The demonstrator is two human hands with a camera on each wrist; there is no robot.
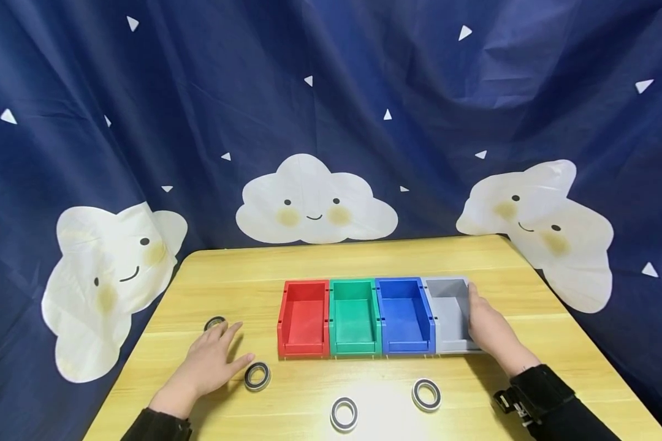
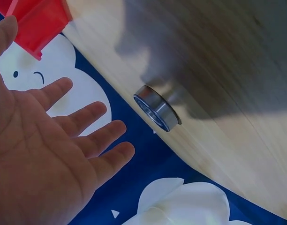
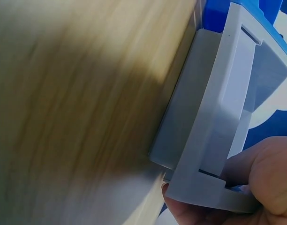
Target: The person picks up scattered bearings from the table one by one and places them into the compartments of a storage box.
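Note:
My left hand [image 1: 201, 364] is held over the left side of the table, fingers spread and holding nothing. One ball bearing [image 1: 212, 320], a metal ring with a dark seal, lies partly hidden behind its fingertips. Another bearing [image 1: 247, 378] lies just beyond the thumb. In the left wrist view, a bearing [image 2: 162, 110] shows apart from the fingers. With my right hand [image 1: 491, 327] I grip the right side wall of the grey bin [image 1: 449, 315]. In the right wrist view, the thumb reaches inside the bin's wall and fingers lie outside it.
Left of the grey bin, a blue bin [image 1: 404, 318], a green bin [image 1: 355, 318] and a red bin [image 1: 306, 318] stand joined in a row. Two more bearings, one front centre [image 1: 334, 418] and one front right [image 1: 417, 398], lie on the wooden table [image 1: 243, 269]. A dark blue curtain [image 1: 331, 49] hangs behind.

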